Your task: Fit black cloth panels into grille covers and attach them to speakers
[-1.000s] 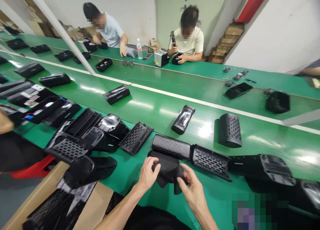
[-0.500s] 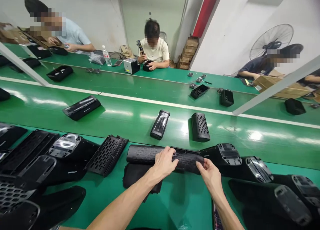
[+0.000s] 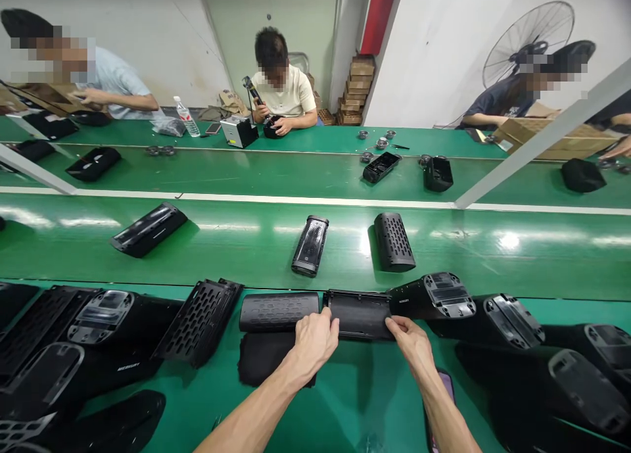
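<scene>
A black plastic shell (image 3: pixel 359 296) with a raised rim lies in front of me. A thin black cloth (image 3: pixel 359 318) lies spread across it. My left hand (image 3: pixel 315 338) is closed at the left end of the cloth, its fingertips pressed on the shell's edge. At the right end, my right hand (image 3: pixel 413 340) pinches the cloth's edge between thumb and fingers. Just left of the shell is a black slotted panel (image 3: pixel 280 310). Below that panel lies a stack of folded black cloth (image 3: pixel 269 359), partly behind my left forearm.
Black slotted housings (image 3: pixel 200 321) pile up at left; more black housings (image 3: pixel 448 295) stand at right. A phone (image 3: pixel 446 384) lies beside my right forearm. On the green belt (image 3: pixel 236 249) are several black speaker bodies (image 3: pixel 310 246). Across it, co-workers (image 3: pixel 286 98) sit at a bench.
The cloth, earlier lifted with slots showing through, now lies flatter over the shell. My left hand has moved slightly left and down. The view has shifted a little.
</scene>
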Demonstrator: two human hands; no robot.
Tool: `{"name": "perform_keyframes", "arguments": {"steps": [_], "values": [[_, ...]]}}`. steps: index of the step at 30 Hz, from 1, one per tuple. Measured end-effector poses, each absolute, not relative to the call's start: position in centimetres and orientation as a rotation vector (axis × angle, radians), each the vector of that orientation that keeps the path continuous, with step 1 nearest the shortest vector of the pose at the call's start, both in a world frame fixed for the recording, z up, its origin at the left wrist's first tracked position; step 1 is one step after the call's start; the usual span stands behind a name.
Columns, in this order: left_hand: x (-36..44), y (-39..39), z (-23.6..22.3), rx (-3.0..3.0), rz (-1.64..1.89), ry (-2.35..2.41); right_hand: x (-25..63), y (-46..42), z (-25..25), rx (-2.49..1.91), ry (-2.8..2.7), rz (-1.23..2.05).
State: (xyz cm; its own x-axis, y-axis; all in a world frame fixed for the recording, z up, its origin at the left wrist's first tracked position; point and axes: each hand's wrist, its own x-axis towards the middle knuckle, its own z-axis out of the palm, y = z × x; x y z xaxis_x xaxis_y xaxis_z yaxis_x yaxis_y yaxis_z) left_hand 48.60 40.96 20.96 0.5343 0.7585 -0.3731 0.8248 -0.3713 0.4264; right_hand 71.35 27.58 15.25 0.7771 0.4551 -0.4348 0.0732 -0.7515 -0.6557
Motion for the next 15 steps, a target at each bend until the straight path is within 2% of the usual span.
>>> {"name": "perform_keyframes", "arguments": {"steps": [7, 11, 15], "values": [[47.3, 40.9, 21.3, 2.010, -0.009, 1.284, 70.1, 27.2, 18.0, -2.101, -0.301, 0.795], [45.0, 40.9, 22.4, 1.576, 0.337, 1.144, 69.1, 25.8, 21.5, -1.946, -0.287, 0.897], [43.6, 41.5, 23.2, 1.182, 0.418, 1.033, 67.6, 24.6, 24.1, -1.802, -0.292, 0.992]]}}
